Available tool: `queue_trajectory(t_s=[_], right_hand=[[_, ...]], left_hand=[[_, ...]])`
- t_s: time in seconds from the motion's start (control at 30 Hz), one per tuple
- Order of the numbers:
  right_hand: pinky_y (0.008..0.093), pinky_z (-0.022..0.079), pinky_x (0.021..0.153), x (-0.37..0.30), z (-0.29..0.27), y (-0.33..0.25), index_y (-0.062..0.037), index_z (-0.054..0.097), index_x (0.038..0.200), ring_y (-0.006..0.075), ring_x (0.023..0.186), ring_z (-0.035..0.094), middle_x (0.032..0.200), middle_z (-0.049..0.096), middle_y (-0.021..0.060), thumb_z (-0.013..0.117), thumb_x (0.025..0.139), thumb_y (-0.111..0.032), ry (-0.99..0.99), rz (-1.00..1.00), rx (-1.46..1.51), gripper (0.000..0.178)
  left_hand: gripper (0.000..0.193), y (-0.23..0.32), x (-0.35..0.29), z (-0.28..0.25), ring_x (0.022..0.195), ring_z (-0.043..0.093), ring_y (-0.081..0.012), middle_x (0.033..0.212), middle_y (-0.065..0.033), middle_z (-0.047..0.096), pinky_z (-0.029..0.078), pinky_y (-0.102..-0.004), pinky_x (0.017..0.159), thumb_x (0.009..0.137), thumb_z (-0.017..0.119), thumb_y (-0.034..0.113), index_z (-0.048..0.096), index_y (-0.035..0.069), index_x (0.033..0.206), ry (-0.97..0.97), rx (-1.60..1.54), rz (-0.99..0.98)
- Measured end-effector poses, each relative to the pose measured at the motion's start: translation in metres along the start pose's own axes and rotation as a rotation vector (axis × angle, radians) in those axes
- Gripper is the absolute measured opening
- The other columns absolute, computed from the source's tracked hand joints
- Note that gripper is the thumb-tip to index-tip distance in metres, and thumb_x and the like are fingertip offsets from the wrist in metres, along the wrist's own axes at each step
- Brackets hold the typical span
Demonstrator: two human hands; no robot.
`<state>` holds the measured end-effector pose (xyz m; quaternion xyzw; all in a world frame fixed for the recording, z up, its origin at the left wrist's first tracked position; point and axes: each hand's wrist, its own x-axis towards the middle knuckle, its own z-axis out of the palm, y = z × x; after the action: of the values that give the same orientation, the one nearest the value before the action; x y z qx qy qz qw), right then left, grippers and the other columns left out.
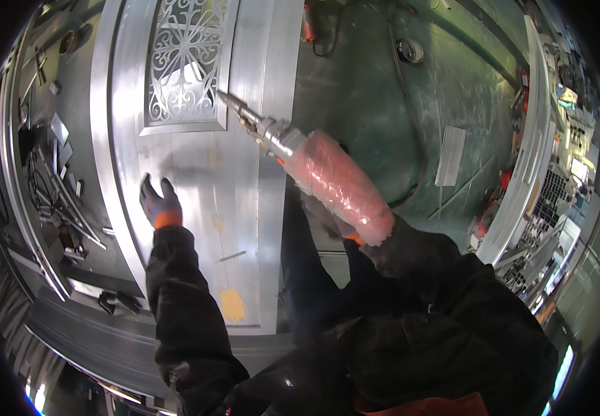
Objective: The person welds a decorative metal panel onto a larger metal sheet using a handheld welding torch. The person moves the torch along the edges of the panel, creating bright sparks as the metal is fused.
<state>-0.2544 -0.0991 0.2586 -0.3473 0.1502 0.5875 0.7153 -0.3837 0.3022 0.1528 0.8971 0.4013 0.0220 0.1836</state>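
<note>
A silver metal door panel [182,156] lies flat before me, with an ornate scrollwork grille [187,62] in its framed opening. My left hand [160,202], in a grey glove with an orange cuff, rests on or just over the panel's left side, thumb and fingers apart. My right hand [329,216] is mostly hidden under a welding gun [341,180] wrapped in pinkish-red film, and grips it. Its pointed metal nozzle [237,105] reaches over the lower right corner of the grille's frame; whether it touches cannot be told. Yellowish patches [233,305] mark the panel.
Metal offcuts and strips [71,187] lie on the green surface at left. To the right are a flat metal plate [450,156], a dark cable [411,104], a round gauge-like object [409,50] and a red-handled tool [308,24]. A long metal beam [522,166] runs along the right.
</note>
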Motion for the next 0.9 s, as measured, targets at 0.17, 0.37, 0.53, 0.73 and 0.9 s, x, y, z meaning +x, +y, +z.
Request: queue_trajectory(t_s=[0.17,0.37,0.53,0.73,0.9], right_hand=[[0.0327,0.052,0.059,0.051,0.1,-0.037,-0.0029,0.058,0.105,0.0183,0.063,0.061,0.079,0.062,0.0065,0.054,0.102,-0.034,0.507,-0.347,0.005,0.032],[0.0363,0.055,0.058,0.111,0.074,-0.065,-0.0003,0.057,0.119,0.0224,0.061,0.064,0.073,0.064,0.009,0.049,0.103,-0.047,0.49,-0.456,0.331,0.05],[0.0342,0.051,0.052,0.148,0.076,-0.089,-0.0046,0.059,0.093,0.02,0.055,0.06,0.069,0.06,0.0084,0.057,0.097,-0.048,0.587,-0.515,0.343,0.043],[0.0335,0.052,0.055,0.175,0.062,-0.089,-0.0004,0.057,0.119,0.0208,0.057,0.061,0.076,0.063,0.0087,0.041,0.103,-0.042,0.678,-0.413,0.231,0.048],[0.0342,0.051,0.053,0.185,0.055,-0.076,0.0021,0.056,0.12,0.0221,0.057,0.061,0.077,0.063,0.0104,0.033,0.105,-0.04,0.617,-0.518,0.044,0.051]], left_hand=[[0.067,0.004,0.076,0.049,0.148,0.03,-0.0315,0.163,-0.0079,0.031,0.024,-0.0517,0.12,0.095,0.053,0.053,0.04,0.024,0.153,0.113,0.435,-0.277],[0.077,-0.066,0.187,0.033,0.149,0.029,-0.0328,0.163,-0.0099,0.031,0.02,-0.0526,0.12,0.096,0.03,0.07,0.033,0.023,0.157,0.334,0.447,-0.277],[0.074,-0.104,0.229,0.027,0.109,0.063,-0.045,0.12,-0.0231,0.067,0.047,-0.0531,0.093,0.094,0.038,0.067,0.06,0.005,0.127,0.209,0.246,-0.479],[0.075,-0.092,0.222,0.026,0.114,0.06,-0.0428,0.126,-0.0213,0.064,0.046,-0.0507,0.093,0.098,0.032,0.069,0.056,0.008,0.135,0.113,0.053,-0.464],[0.075,-0.087,0.222,0.015,0.118,0.058,-0.042,0.13,-0.0208,0.062,0.045,-0.0506,0.095,0.099,0.029,0.069,0.056,0.01,0.135,0.1,0.131,-0.437]])
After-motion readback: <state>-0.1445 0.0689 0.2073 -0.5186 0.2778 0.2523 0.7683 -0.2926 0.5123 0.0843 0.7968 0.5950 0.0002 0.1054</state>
